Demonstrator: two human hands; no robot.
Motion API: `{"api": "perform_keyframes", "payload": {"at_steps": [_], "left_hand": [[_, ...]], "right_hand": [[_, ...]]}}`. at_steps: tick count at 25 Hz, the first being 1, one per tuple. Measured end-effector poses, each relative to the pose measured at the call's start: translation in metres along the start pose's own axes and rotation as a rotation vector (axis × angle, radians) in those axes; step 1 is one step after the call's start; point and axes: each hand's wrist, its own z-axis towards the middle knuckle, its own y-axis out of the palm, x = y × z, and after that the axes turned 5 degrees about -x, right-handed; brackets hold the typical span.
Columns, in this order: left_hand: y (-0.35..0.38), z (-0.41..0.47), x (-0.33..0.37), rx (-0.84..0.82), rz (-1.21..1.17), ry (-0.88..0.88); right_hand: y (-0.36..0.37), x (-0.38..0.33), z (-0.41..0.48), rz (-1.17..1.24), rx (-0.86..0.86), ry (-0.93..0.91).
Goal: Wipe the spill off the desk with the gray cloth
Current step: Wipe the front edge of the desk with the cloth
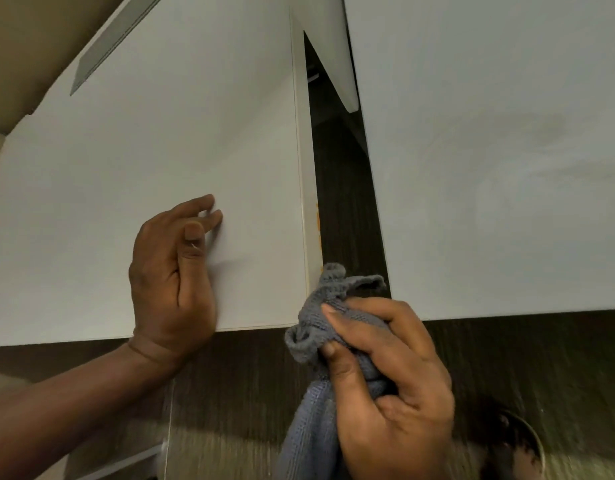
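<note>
Right grip (385,379) bunches gray cloth (320,327), tail cut off | left grip (174,271) loose on desk (126,168)

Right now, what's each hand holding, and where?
Right hand grips the gray cloth around its bunched middle. Left hand holds nothing; it rests on the desk.

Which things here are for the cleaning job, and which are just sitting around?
For the job:
- gray cloth, bunched in the right hand
- orange spill on the side edge of the left desk
- left hand, resting flat on that desk

Just sitting around:
- second white desk to the right
- round dark bin on the floor
</note>
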Motion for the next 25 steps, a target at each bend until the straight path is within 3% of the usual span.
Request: {"api": "perform_keyframes", "payload": {"at_steps": [4,10,15,19,25], "left_hand": [[0.001,0.0,0.001,-0.015,-0.042,-0.018],[0.001,-0.001,-0.002,-0.007,-0.03,-0.005],[0.001,0.0,0.002,-0.019,-0.027,-0.032],[0.0,0.0,0.001,-0.015,-0.017,-0.007],[0.001,-0.001,0.002,-0.021,-0.013,-0.039]], "right_hand": [[-0.009,-0.003,0.009,0.13,-0.088,0.135],[-0.003,-0.007,0.029,0.185,-0.069,0.24],[0.0,-0.008,0.053,0.078,-0.124,0.239],[0.002,-0.016,0.019,-0.002,-0.011,0.148],[0.019,-0.013,0.085,-0.112,-0.06,0.244]]}}
